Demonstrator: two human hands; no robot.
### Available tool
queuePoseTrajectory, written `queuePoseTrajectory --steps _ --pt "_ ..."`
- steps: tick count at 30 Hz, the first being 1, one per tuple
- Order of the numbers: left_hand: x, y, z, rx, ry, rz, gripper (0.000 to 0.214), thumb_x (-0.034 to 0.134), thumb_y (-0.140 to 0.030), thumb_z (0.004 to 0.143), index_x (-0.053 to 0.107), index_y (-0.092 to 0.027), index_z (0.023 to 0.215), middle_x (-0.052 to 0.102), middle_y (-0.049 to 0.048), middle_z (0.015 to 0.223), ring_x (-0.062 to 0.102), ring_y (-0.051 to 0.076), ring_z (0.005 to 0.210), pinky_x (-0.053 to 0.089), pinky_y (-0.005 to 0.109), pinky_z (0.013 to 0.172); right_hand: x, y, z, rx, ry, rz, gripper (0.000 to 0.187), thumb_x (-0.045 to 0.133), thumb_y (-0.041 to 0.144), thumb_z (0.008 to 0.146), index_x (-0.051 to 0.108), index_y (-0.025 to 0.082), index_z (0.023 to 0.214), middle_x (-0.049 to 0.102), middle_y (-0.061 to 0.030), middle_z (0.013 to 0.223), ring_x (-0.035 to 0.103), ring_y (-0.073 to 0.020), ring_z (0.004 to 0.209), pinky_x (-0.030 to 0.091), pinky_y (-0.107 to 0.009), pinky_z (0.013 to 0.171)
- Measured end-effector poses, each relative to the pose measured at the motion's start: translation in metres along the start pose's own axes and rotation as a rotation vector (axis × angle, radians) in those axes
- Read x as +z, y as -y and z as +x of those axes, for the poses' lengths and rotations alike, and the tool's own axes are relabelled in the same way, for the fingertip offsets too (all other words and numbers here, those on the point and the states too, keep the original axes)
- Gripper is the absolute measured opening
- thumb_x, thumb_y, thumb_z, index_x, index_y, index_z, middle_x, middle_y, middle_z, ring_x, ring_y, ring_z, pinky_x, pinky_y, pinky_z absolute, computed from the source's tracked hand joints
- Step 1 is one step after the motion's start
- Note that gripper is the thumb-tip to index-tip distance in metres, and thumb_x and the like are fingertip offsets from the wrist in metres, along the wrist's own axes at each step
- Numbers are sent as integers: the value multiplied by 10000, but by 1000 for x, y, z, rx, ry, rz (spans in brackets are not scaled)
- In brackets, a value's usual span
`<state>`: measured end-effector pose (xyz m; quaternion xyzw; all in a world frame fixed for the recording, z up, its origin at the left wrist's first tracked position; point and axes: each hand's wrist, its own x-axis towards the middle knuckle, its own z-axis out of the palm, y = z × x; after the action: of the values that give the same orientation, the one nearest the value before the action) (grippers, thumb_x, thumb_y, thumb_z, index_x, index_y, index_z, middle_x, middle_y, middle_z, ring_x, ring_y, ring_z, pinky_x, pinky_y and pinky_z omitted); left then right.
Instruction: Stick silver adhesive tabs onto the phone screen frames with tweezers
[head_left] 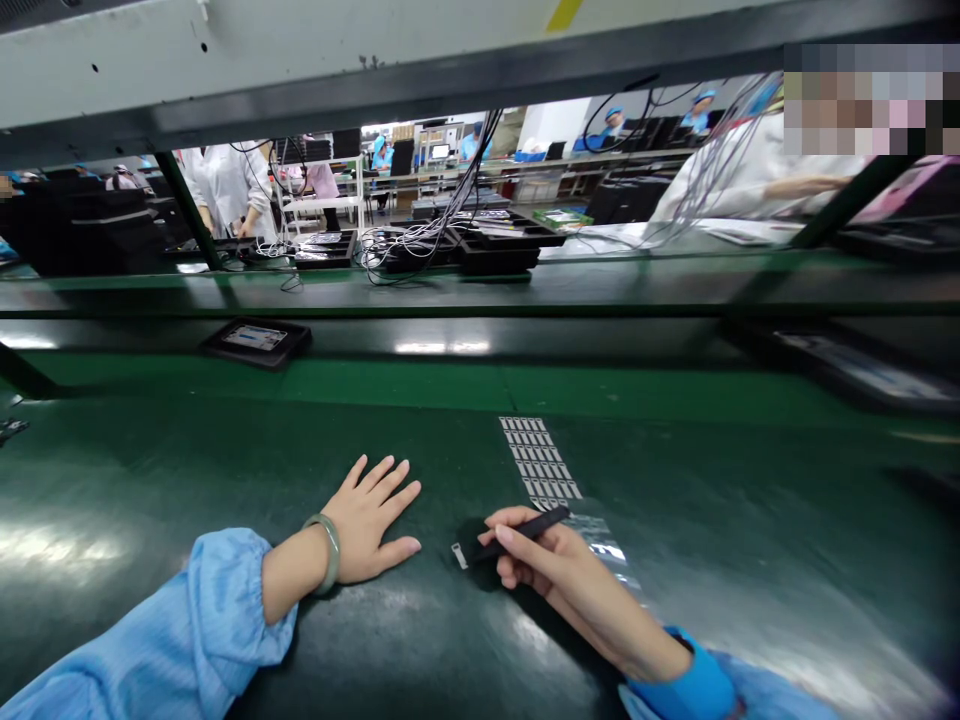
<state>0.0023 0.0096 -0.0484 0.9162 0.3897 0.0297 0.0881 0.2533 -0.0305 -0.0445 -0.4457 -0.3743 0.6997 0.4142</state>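
My left hand (365, 527) lies flat on the green work surface with its fingers spread, holding nothing; a pale green bangle (327, 556) circles the wrist. Closed around slim black tweezers (517, 537) is my right hand (551, 560). At the tip of the tweezers is a small light grey sticker (459, 556), just above or touching the surface; I cannot tell which. A sheet of similar stickers (538, 455) in rows lies beyond my right hand. Its near part is clear film (604, 550), partly covered by that hand.
A black tray (257, 341) with a flat part inside sits at the back left, and another dark tray (870, 362) at the back right. A raised green shelf (360, 292) runs across behind, bearing cables (409, 248) and black trays. People work beyond it.
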Motion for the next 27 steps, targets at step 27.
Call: queuePoseTrajectory --steps 27 --pt "1 0 1 0 -1 -5 665 254 -611 872 223 -225 1412 170 95 1492 97 284 1372 78 558 1088 4 5 -2 5 -28 -15 307 743 366 686 596 173 874 642 -27 798 547 -92 570 440 -239 558"
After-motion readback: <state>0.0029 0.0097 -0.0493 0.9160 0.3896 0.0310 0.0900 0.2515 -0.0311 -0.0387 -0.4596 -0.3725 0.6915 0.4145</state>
